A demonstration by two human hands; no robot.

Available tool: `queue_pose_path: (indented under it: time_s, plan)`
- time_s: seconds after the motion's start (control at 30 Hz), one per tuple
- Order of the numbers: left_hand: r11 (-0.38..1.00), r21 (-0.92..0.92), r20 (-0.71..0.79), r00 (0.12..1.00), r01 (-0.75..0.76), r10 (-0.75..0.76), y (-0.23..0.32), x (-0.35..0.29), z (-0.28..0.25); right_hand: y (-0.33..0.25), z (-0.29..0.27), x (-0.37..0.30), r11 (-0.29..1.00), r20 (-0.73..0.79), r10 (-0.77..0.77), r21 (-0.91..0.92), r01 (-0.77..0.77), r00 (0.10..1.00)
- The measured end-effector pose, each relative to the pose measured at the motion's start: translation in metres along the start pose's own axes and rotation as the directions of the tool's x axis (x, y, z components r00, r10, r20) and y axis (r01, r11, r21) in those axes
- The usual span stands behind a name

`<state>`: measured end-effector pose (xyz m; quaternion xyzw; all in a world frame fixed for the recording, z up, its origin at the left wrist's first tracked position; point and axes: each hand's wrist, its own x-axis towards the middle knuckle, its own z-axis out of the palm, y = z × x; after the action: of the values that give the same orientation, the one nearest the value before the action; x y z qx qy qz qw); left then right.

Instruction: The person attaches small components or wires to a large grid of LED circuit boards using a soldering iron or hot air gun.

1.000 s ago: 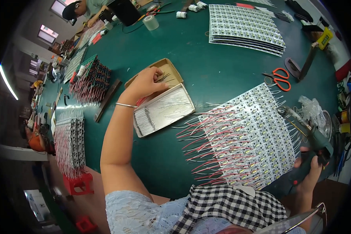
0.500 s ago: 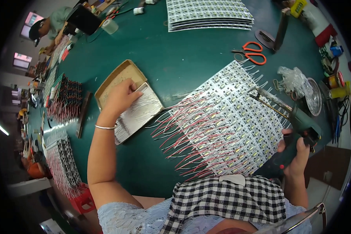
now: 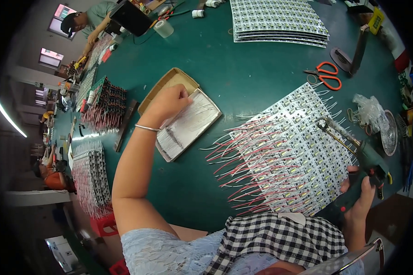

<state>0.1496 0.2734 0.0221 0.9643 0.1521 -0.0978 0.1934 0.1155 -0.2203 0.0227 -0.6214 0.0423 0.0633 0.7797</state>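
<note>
1. A person is sitting at a green worktable [image 3: 243, 68], seen from a head camera looking down, with both forearms coming into view from the lower edge.

2. The left hand [image 3: 167, 103] is reaching into a shallow tray [image 3: 170, 81] of loose white wires [image 3: 188, 126], its fingers curled onto the pile; whether they are pinching a wire cannot be told. A thin bracelet is circling the wrist.

3. The right hand [image 3: 360, 197] is wrapping closed around the handle of a green soldering gun [image 3: 360, 156], whose metal tip is lying over the right part of a panel of small white circuit boards [image 3: 289, 151].

4. The panel is lying just right of the tray, with red and white leads fanning out from its left edge.

5. Compared with a second ago, the left hand is staying at the tray and the soldering gun is staying over the panel; the whole scene is sliding lower and rightward in view, so the head is tilting rather than the hands moving. Judging from this, the work is pausing between joints while a fresh wire is being picked.

6. Orange-handled scissors [image 3: 328, 75] are lying beyond the panel, a stack of bare panels [image 3: 280, 20] is resting at the far edge, and a roll of tape [image 3: 163, 28] is standing near another worker's station.

7. Bundles of finished wired boards [image 3: 103, 107] are piling up at the left.
</note>
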Motion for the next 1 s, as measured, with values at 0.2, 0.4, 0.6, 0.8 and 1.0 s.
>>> queue_pose_path:
  time_s: [0.2, 0.4, 0.6, 0.8, 1.0]
  plan:
    - [0.977, -0.213, 0.062, 0.998, 0.023, -0.01, -0.004, 0.004, -0.005, 0.001, 0.004, 0.001, 1.0, -0.045, -0.009, -0.024, 0.008, 0.999]
    - [0.965, -0.246, 0.144, 0.988, 0.09, -0.055, -0.009, 0.007, -0.008, -0.001, 0.007, 0.001, 1.0, 0.012, -0.027, -0.011, 0.028, 1.0]
    - [0.949, -0.302, 0.095, 0.993, 0.088, -0.062, -0.017, 0.009, -0.008, 0.001, 0.007, 0.001, 1.0, -0.036, -0.016, -0.028, 0.015, 0.999]
    - [0.818, -0.567, 0.054, 0.995, 0.101, -0.086, -0.011, 0.012, -0.014, 0.001, 0.007, 0.0, 1.0, -0.033, -0.019, -0.021, 0.018, 0.999]
    - [0.625, -0.775, -0.277, 0.94, -0.096, -0.198, -0.013, 0.005, -0.012, 0.002, 0.005, 0.002, 1.0, -0.056, -0.004, -0.007, 0.004, 0.998]
